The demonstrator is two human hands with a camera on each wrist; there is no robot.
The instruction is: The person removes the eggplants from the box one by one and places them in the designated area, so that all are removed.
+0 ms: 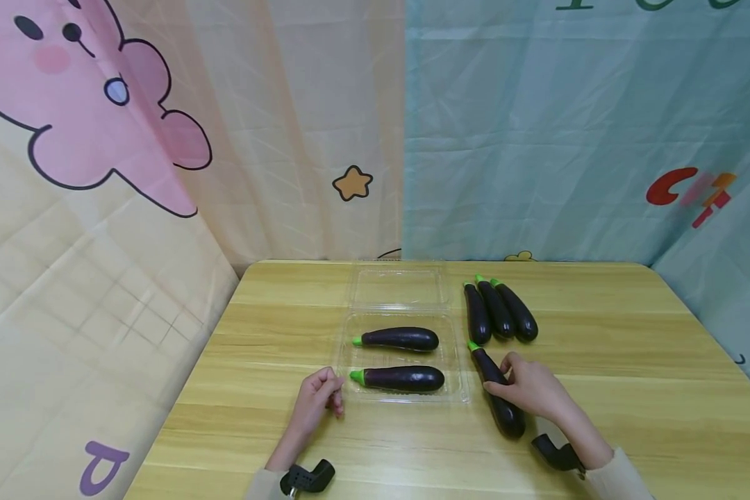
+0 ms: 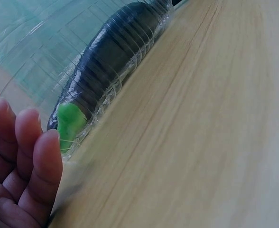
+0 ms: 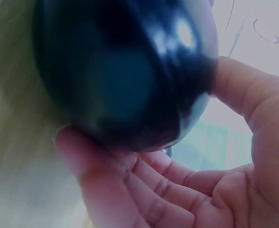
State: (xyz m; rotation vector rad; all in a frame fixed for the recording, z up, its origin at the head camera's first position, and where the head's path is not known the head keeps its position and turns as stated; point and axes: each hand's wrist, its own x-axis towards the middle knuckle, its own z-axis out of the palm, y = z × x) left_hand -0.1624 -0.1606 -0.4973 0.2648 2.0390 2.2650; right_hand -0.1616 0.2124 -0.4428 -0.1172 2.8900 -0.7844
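Note:
My right hand [image 1: 528,385] grips a dark purple eggplant [image 1: 507,419] with a green stem end, right of the clear plastic box. In the right wrist view the glossy round end of this eggplant [image 3: 120,71] fills the upper middle, thumb on one side and fingers on the other. Two more eggplants, a rear one [image 1: 403,339] and a front one [image 1: 406,379], lie sideways in the open clamshell box [image 1: 459,397], stems to the left. Beside the box's front left corner is my left hand [image 1: 317,397], fingers loosely curled and holding nothing, fingertips close to a green stem [image 2: 70,121].
Three eggplants [image 1: 496,309] lie side by side at the back right, stems away from me. The box's clear lid [image 1: 400,286] is folded back toward the table's far edge. Printed curtains [image 1: 312,125] hang behind the wooden table [image 1: 256,361].

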